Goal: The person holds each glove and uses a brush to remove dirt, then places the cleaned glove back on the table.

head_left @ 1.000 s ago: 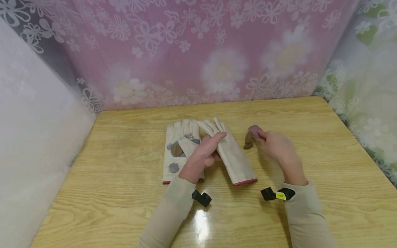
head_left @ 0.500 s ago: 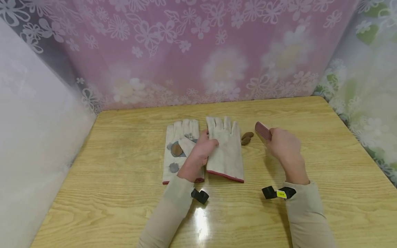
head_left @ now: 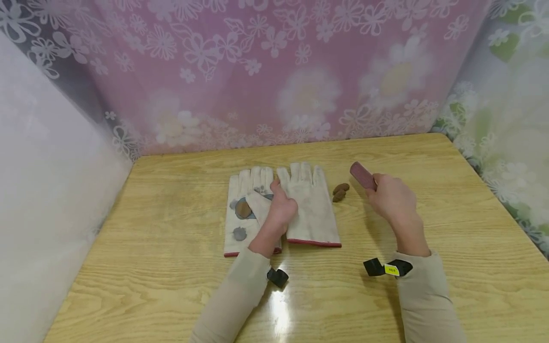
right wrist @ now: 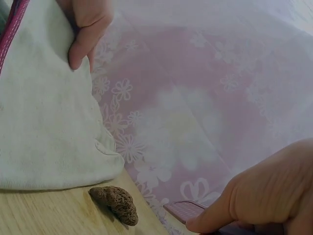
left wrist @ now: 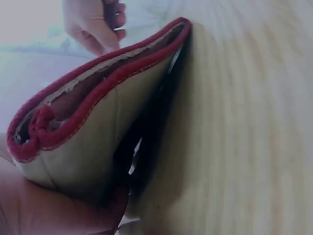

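Note:
A pale canvas work glove with red cuff trim (head_left: 315,214) is held at its left edge by my left hand (head_left: 283,209). In the left wrist view its cuff (left wrist: 98,93) gapes, one side raised from the table. My right hand (head_left: 392,197) grips a flat reddish-brown bar (head_left: 362,176), which also pokes past the thumb in the right wrist view. Between glove and bar lie brown, rough-textured lumps (head_left: 340,192), apart from both hands. A second matching glove (head_left: 233,238) lies flat on the left, with grey blotches and a brown round piece (head_left: 244,208) on it.
Everything sits on a wood-grain table (head_left: 171,286). A pink floral curtain (head_left: 257,95) hangs behind its far edge, with pale cloth on both sides. A black strap device (head_left: 388,267) is worn on each wrist.
The held glove has turned from edge-on to broad side up and settled further left. My right hand has drawn the bar right, away from the brown lumps, which now lie on the table.

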`<state>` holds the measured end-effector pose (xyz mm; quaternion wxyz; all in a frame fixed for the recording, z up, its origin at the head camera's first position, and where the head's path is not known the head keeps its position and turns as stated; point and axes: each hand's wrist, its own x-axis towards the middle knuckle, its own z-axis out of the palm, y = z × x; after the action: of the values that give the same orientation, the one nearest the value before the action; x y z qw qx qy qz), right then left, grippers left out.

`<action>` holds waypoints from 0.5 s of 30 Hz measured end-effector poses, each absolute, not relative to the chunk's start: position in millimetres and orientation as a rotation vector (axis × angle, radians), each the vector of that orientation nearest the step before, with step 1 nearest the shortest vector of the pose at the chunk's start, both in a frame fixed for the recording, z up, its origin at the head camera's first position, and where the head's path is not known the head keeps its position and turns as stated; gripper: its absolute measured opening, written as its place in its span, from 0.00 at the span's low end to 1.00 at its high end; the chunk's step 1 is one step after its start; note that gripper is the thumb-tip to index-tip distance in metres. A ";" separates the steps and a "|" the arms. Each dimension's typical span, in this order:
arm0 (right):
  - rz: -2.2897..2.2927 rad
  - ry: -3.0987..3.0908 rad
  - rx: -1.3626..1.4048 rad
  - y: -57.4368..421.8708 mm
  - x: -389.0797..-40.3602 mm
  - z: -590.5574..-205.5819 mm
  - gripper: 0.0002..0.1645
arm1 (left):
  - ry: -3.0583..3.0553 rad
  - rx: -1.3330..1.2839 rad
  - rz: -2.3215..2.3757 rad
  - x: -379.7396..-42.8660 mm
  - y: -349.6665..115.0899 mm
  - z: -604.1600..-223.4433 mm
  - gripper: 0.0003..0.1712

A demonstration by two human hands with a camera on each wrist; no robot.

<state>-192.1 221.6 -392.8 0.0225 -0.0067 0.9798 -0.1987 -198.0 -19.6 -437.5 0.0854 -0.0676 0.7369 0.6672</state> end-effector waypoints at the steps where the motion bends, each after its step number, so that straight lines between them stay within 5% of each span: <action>1: -0.619 3.033 -0.018 221.3 -192.0 -392.2 0.21 | 2.232 -0.193 1.968 -197.6 -19.5 -438.4 0.47; 15: -0.671 3.055 -0.025 219.9 -188.8 -384.3 0.19 | 2.647 0.068 1.363 -195.8 -39.6 -420.1 0.28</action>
<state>-188.8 219.9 -384.3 0.0071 -0.0081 0.9767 -0.2145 -195.8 -39.6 -420.1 0.0816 0.0228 0.8858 0.4562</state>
